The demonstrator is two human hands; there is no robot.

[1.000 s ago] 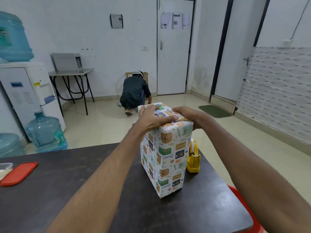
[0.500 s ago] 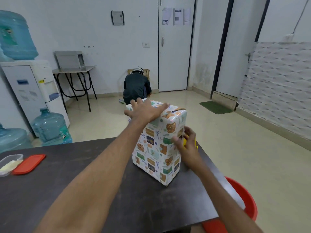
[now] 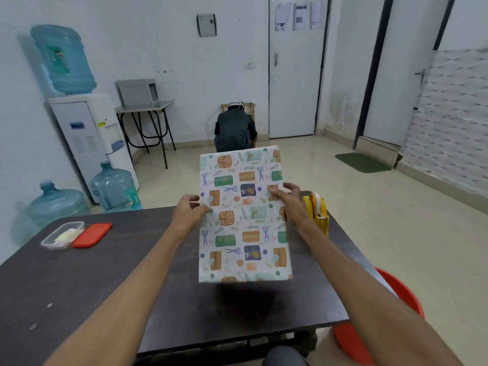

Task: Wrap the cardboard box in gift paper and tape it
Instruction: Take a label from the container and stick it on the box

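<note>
Your left hand (image 3: pixel 188 213) and right hand (image 3: pixel 290 204) grip the wrapped box (image 3: pixel 244 215) by its side edges | box seemingly lifted above table (image 3: pixel 132 273) | tape dispenser (image 3: pixel 318 211) crowds right side | left side open

You face a room with plain white walls (image 3: pixel 158 35) and a glossy cream tiled floor (image 3: pixel 356 207). A white closed door (image 3: pixel 294 75) with papers stuck near its top stands in the far wall. Left of it, a small grey metal side table (image 3: pixel 145 107) on black legs carries a grey box. Against the left wall a white water dispenser (image 3: pixel 87 133) holds a blue inverted water bottle (image 3: pixel 63 59), with two more blue bottles on the floor beside it. A green doormat (image 3: pixel 361 162) lies by a dark-framed doorway on the right. A person in dark clothes (image 3: pixel 235 128) crouches near the door. Your dark brown table (image 3: pixel 79 286) fills the foreground.
</note>
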